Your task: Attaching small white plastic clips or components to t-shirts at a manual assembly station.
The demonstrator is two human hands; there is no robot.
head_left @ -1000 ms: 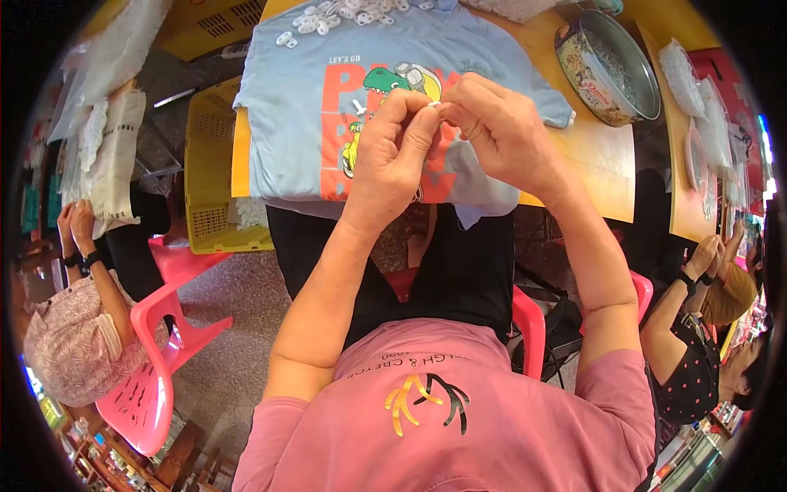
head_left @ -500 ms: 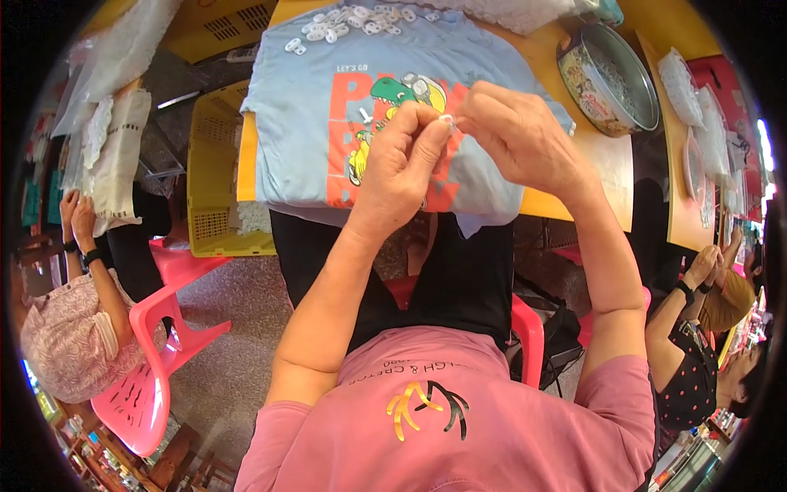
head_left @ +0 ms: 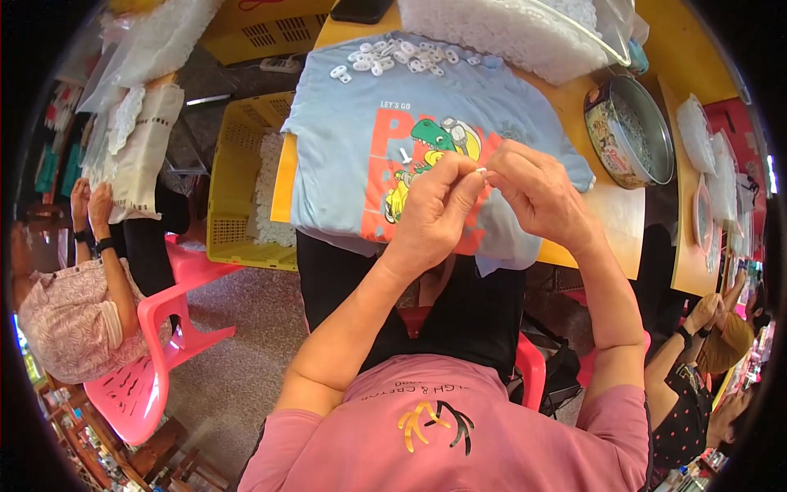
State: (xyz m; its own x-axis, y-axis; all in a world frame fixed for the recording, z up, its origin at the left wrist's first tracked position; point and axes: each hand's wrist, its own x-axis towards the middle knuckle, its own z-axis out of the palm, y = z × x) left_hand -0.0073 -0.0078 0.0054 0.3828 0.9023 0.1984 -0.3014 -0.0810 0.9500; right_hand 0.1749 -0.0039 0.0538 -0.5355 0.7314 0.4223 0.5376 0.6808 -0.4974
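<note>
My left hand (head_left: 434,209) is closed in a pinch on a small white plastic piece (head_left: 481,171), of which only a tip shows. Pressed up close to it, my right hand (head_left: 533,190) also has its fingertips together; what they grip is too small to make out. Both hands are held over a light blue T-shirt (head_left: 328,164) with a dinosaur print, spread on the table. A loose white T-shaped piece (head_left: 404,156) lies on the print, left of my hands. Toward the shirt's far edge is a loose pile of small white plastic parts with holes (head_left: 402,54).
An oval tin (head_left: 602,135) holding small clear parts stands at the right. Behind the shirt are a container of white parts (head_left: 500,37) and a black phone (head_left: 361,10). A yellow crate (head_left: 234,180) is at the left. Co-workers sit on both sides, one by a pink chair (head_left: 152,353).
The whole view has shifted, so the table sits lower and further right, and more of its far side shows. My hands stay pinched together at the small white piece.
</note>
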